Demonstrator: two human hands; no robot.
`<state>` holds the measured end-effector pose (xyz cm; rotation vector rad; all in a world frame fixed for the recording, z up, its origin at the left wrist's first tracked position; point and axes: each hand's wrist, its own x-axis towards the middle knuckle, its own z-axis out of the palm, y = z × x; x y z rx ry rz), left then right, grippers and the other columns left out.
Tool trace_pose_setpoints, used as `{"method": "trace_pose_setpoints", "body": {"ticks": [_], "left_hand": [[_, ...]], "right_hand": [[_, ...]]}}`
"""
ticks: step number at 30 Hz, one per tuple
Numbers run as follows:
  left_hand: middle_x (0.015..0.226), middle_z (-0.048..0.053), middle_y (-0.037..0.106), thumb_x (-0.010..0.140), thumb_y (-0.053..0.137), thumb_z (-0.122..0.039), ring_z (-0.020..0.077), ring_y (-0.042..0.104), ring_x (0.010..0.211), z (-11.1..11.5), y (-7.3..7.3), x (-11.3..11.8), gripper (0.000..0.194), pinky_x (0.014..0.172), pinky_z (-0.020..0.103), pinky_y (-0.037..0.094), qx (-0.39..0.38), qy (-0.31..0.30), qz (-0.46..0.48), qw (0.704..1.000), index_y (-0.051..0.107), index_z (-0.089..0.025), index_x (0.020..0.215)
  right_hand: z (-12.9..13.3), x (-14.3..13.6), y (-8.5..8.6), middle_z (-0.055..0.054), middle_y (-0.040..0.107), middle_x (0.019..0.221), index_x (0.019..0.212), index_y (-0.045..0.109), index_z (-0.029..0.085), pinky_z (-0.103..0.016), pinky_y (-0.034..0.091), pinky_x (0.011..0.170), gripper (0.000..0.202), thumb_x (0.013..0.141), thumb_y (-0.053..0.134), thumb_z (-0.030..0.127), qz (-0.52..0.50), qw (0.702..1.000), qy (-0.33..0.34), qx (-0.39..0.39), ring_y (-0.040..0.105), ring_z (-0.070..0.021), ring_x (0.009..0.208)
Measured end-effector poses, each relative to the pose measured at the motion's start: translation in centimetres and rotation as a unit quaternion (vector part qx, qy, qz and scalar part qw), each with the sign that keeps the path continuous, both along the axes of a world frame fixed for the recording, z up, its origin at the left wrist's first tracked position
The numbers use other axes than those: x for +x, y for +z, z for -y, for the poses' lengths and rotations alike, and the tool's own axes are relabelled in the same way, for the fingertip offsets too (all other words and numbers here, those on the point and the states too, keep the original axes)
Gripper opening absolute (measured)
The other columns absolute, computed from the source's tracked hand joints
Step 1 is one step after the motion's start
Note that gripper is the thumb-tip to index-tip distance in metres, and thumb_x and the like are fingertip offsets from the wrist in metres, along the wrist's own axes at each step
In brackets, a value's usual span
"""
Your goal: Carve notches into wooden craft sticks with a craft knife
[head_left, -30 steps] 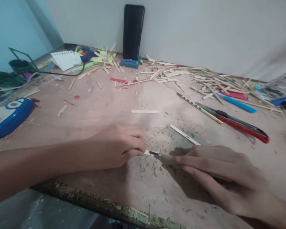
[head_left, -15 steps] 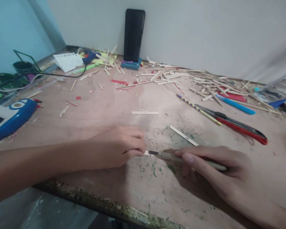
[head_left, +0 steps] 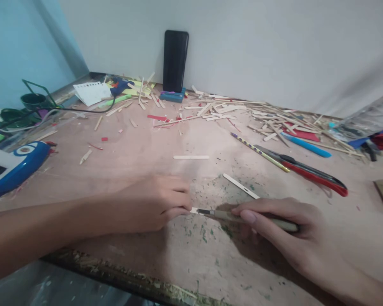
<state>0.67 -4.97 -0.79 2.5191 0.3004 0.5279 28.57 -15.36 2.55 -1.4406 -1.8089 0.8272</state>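
My left hand (head_left: 167, 204) presses down on the table, its fingers closed on a small pale wooden stick (head_left: 194, 210) whose right end sticks out. In my right hand (head_left: 290, 229) is a craft knife (head_left: 225, 216) with a light handle, gripped between thumb and fingers. Its blade points left and lies at the stick's exposed end, close to my left fingertips. A slotted stick (head_left: 241, 186) rests just beyond my right hand, partly behind it. Farther back, a plain stick (head_left: 191, 157) lies crosswise.
A red utility knife (head_left: 315, 174), a patterned pencil (head_left: 261, 153) and a blue stick (head_left: 306, 144) lie at the right. Piled sticks (head_left: 223, 110) line the back near a propped phone (head_left: 175, 61). A blue-and-white device (head_left: 22, 163) stands left.
The view has tilted up and shifted slightly right, so things appear lower and a little to the left. Both hands keep their holds, with the blade still at the stick.
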Motion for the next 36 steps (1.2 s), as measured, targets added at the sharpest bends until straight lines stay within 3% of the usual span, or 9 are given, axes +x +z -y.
{"method": "trace_pose_setpoints", "body": {"ticks": [5, 10, 16, 29, 32, 36], "left_hand": [[0.096, 0.003, 0.072, 0.11, 0.056, -0.015, 0.015, 0.064, 0.089, 0.01, -0.14, 0.02, 0.024, 0.084, 0.026, 0.046, -0.006, 0.0, 0.012, 1.0, 0.076, -0.014, 0.095], [0.096, 0.003, 0.072, 0.11, 0.056, -0.014, 0.0144, 0.066, 0.09, 0.03, -0.05, 0.12, 0.025, 0.086, 0.024, 0.047, -0.009, 0.003, 0.013, 1.0, 0.076, -0.013, 0.096], [0.096, 0.003, 0.073, 0.109, 0.056, -0.014, 0.0148, 0.065, 0.09, 0.04, -0.07, -0.02, 0.023, 0.085, 0.025, 0.047, -0.009, -0.002, 0.013, 1.0, 0.076, -0.015, 0.098], [0.096, 0.002, 0.072, 0.109, 0.057, -0.013, 0.0147, 0.064, 0.09, 0.12, -0.13, 0.06, 0.022, 0.085, 0.025, 0.046, -0.003, -0.003, 0.021, 1.0, 0.074, -0.014, 0.095], [0.095, 0.003, 0.071, 0.109, 0.057, -0.014, 0.0151, 0.064, 0.089, 0.19, -0.21, 0.08, 0.023, 0.085, 0.026, 0.046, 0.002, -0.001, 0.022, 1.0, 0.074, -0.014, 0.093], [0.094, 0.002, 0.071, 0.11, 0.057, -0.014, 0.0148, 0.063, 0.088, 0.18, -0.11, 0.12, 0.024, 0.083, 0.026, 0.047, 0.01, 0.0, 0.022, 1.0, 0.073, -0.015, 0.093]], "right_hand": [[-0.01, -0.12, -0.07, 0.005, 0.073, 0.057, 0.085, 0.082, 0.027, -0.012, 0.05, 0.046, 0.027, 0.105, 0.066, 0.034, -0.012, 1.0, 0.016, 0.004, 0.065, -0.0077, 0.046], [0.15, -0.02, 0.01, 0.004, 0.08, 0.07, 0.092, 0.083, 0.028, -0.015, 0.056, 0.055, 0.02, 0.104, 0.067, 0.026, 0.021, 0.998, 0.037, 0.055, 0.071, -0.0089, 0.054], [-0.02, 0.07, 0.21, 0.003, 0.076, 0.061, 0.079, 0.082, 0.027, -0.015, 0.051, 0.046, 0.031, 0.105, 0.067, 0.034, -0.003, 1.0, 0.001, 0.016, 0.067, -0.0096, 0.047], [0.48, 0.01, -0.27, 0.002, 0.076, 0.065, 0.084, 0.08, 0.025, -0.017, 0.052, 0.052, 0.031, 0.108, 0.063, 0.034, 0.015, 0.999, 0.035, 0.018, 0.065, -0.0086, 0.052], [0.52, -0.14, -0.2, 0.003, 0.073, 0.061, 0.079, 0.078, 0.024, -0.016, 0.049, 0.051, 0.037, 0.109, 0.061, 0.035, 0.012, 0.999, 0.044, 0.001, 0.063, -0.0076, 0.05], [0.24, -0.25, -0.18, 0.0, 0.076, 0.062, 0.082, 0.081, 0.023, -0.016, 0.051, 0.046, 0.036, 0.107, 0.065, 0.042, -0.05, 0.997, 0.008, -0.052, 0.065, -0.0095, 0.048]]}}
